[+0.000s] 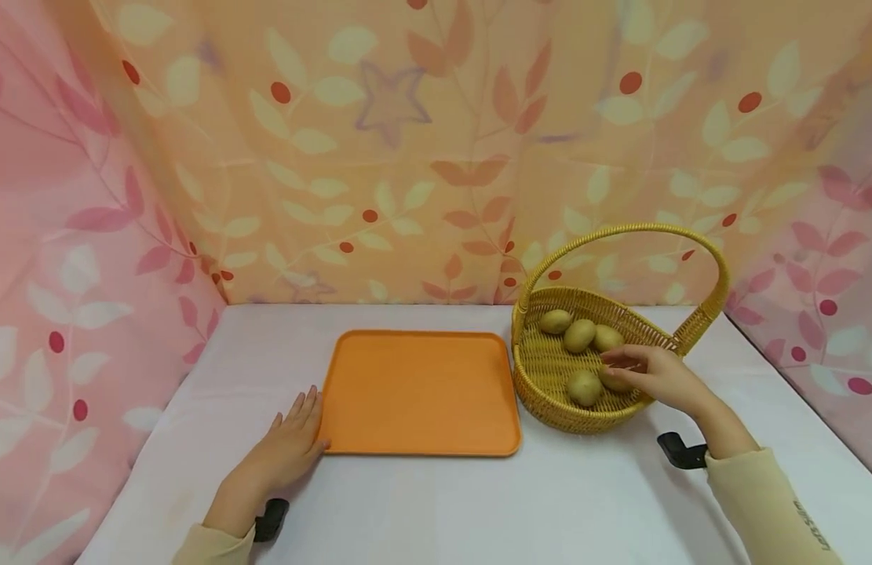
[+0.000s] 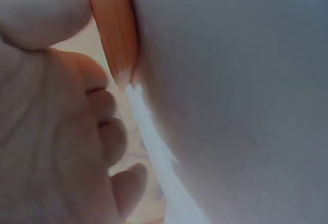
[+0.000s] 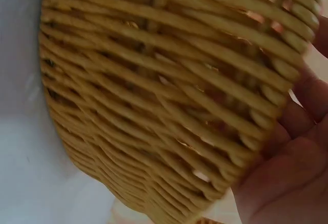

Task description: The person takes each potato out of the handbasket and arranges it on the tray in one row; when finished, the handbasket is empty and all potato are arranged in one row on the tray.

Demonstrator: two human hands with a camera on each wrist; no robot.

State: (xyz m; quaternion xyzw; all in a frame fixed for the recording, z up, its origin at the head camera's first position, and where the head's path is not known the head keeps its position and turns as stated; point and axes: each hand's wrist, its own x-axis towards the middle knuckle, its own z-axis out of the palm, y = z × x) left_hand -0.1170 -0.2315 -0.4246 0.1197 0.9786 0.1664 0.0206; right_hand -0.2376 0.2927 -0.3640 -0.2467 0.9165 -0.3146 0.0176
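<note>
My left hand lies with straight fingers at the left edge of an orange tray. In the left wrist view its thumb touches the side of the tray. My right hand reaches over the near right rim of a yellow wicker basket. Its thumb and fingers are parted above a potato, which the hand partly hides. Several other potatoes, such as one nearer the front, lie in the basket. In the right wrist view the basket wall hides the fingertips.
The basket's tall arched handle rises above my right hand. A white cloth covers the table under the tray and basket. A patterned curtain hangs behind and at both sides.
</note>
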